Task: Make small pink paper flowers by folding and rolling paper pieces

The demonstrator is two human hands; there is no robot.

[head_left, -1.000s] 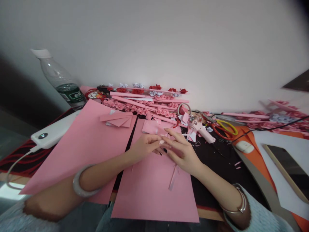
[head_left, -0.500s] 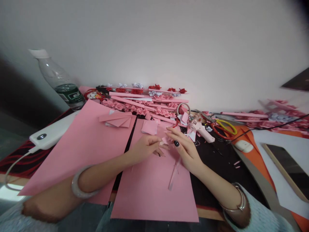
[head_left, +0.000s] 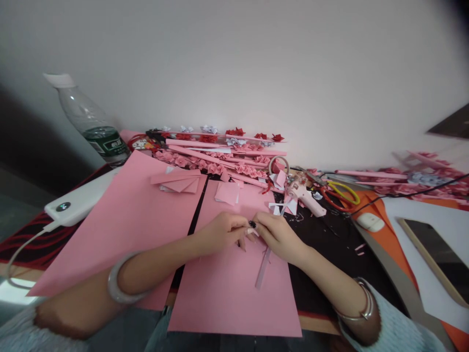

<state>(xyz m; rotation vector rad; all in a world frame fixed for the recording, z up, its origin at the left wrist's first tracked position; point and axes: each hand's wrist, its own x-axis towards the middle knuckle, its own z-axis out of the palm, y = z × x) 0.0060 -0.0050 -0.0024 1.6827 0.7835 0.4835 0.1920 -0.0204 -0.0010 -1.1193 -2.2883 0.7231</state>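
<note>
Over the middle pink sheet [head_left: 234,293], my left hand [head_left: 225,233] and my right hand [head_left: 280,235] meet fingertip to fingertip. Both pinch a small piece of pink paper [head_left: 253,231], mostly covered by the fingers. Under my right hand runs a clear glue stick [head_left: 262,271], its far end reaching toward the pale pink hot glue gun [head_left: 308,198]. Just beyond my hands lies a stack of small pink paper squares [head_left: 227,192]. Folded pink papers [head_left: 178,181] rest farther left on a second pink sheet [head_left: 139,220].
Paper flowers and rolled pink sticks [head_left: 220,155] line the wall. A tape roll [head_left: 278,166] and yellow-and-red scissors [head_left: 342,193] sit beyond the glue gun. At left are a bottle [head_left: 91,122] and a power bank [head_left: 80,198]; at right, a phone [head_left: 436,254] and a white case [head_left: 370,222].
My right hand has drawn back and down, and its spread fingers have closed onto the small paper. The fingertips of both hands are now together. The glue stick lies as before.
</note>
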